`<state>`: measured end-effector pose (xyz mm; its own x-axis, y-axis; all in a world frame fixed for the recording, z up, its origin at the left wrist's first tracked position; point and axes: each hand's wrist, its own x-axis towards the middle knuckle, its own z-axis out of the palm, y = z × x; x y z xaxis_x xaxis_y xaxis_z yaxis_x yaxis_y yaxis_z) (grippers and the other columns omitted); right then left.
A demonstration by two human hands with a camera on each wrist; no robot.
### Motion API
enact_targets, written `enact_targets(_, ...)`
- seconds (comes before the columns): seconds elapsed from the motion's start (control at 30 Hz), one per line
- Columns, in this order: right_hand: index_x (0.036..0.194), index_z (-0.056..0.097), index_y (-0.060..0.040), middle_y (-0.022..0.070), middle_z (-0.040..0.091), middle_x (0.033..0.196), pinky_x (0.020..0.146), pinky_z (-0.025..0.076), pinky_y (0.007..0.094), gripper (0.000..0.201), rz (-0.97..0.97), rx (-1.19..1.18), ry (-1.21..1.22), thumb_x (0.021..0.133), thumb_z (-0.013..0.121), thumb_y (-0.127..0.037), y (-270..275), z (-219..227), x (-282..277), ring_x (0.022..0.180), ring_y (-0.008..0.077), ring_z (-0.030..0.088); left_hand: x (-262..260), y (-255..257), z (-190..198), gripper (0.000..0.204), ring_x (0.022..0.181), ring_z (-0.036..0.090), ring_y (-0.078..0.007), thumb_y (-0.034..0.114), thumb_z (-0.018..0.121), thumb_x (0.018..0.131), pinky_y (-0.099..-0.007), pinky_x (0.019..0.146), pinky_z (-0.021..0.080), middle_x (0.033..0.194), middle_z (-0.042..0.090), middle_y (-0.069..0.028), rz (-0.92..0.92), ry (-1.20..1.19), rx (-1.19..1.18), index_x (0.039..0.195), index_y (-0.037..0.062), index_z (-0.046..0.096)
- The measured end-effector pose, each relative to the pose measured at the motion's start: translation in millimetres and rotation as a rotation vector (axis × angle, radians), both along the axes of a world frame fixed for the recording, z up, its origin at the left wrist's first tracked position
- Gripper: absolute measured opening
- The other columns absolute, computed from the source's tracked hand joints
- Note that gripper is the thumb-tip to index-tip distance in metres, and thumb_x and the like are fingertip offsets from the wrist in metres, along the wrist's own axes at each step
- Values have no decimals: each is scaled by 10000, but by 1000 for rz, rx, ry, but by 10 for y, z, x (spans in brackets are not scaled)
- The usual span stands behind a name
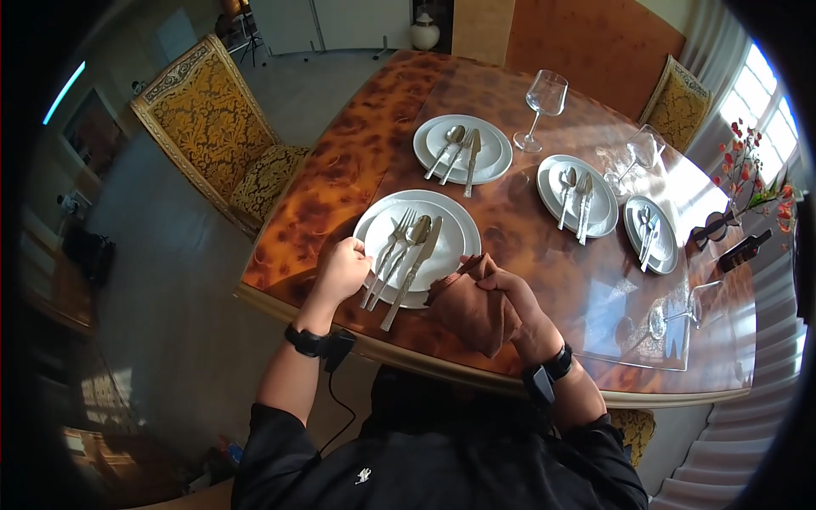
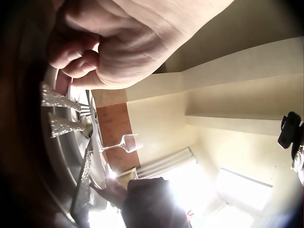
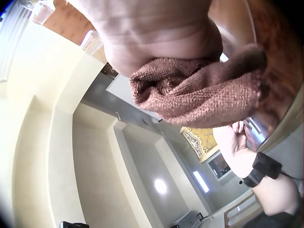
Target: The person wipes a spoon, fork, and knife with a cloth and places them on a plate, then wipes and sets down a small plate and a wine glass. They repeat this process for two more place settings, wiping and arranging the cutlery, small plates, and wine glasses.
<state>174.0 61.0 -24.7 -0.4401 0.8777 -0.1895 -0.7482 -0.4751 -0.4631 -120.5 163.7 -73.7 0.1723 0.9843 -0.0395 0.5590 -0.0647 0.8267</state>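
White round ceramic plate [image 1: 473,238]: L hand [image 1: 344,268] pinched it, R hand [image 1: 517,304] gripped crumpled brown cloth [image 1: 474,313]; tilt prob. risked sliding silver metal cutlery [image 1: 416,265].

Behind the fingers [image 1: 360,247], black straps [image 1: 304,342] with boxy modules [image 1: 340,346] circled both wrists [image 1: 314,318], the left trailing a thin cable [image 1: 354,416]; farther back was a black shirt [image 1: 467,476] with a white emblem [image 1: 364,476].
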Motion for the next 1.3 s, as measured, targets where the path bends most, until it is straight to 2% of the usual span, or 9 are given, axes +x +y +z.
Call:
enact_targets(0.07,1293,446,-7,186,546,1250,1026,461,444,467,15,-35,1,828,411,9,-3,46,38,1133,341,577,13,-5,42,236,688,667,-244,125,658,849,-342,650,509,754,677,-147,15,20,46,997,-51,604)
enact_targets(0.3,1241,479,77,230,601,1176,956,509,442,407,-177,-203,-65,850,503,-32,-595,177,562,1057,344,622,201,-351,916,301,720,650,-194,158,618,903,-317,677,509,802,673,-131,128,2,225,1107,-62,589)
enact_targets(0.47,1247,459,122,263,598,1182,938,527,452,442,-379,-125,-26,840,540,-31,-1171,209,964,1049,363,634,757,-15,1325,228,737,658,-200,132,614,905,-315,696,520,819,685,-133,-49,-58,429,1052,-42,625)
enact_targets(0.63,1245,494,96,253,600,1202,967,511,456,436,-393,-51,-11,843,580,-49,-1680,149,1116,1076,357,624,1319,1228,817,130,829,702,-297,117,636,837,-375,730,540,867,708,-181,-121,156,445,900,19,694)
enact_targets(0.83,1295,471,98,261,587,1241,1008,480,459,507,-590,-93,6,829,595,-59,-2216,118,1271,1143,361,593,1725,2098,332,229,957,695,-321,106,676,738,-370,812,546,964,702,-218,22,570,13,934,-4,718)
enact_targets(0.97,1317,444,114,282,568,1260,997,484,512,506,-542,-10,102,857,562,-62,-2413,82,1406,1145,399,588,1810,2191,199,272,1061,655,-334,83,648,718,-367,849,538,1093,665,-243,153,549,44,960,-24,712)
enact_targets(1.1,1315,436,125,289,567,1255,989,492,495,526,-575,-1,11,850,568,-84,-2439,20,1476,1130,393,598,1857,2124,240,401,937,700,-305,266,828,705,-377,791,544,1002,698,-231,192,458,33,928,-47,714)
enact_targets(1.2,1321,423,124,286,568,1251,980,498,478,539,-517,3,52,849,570,-89,-2353,126,1457,1118,383,604,1953,1942,393,401,962,695,-304,280,816,719,-380,804,544,1016,696,-231,150,539,-23,941,-39,716)
enact_targets(1.3,1331,406,118,272,573,1241,972,503,461,553,-497,33,49,849,572,-96,-2305,195,1407,1102,371,611,1976,1835,424,234,952,695,-337,125,684,688,-374,799,555,990,700,-222,187,548,35,878,-6,724)
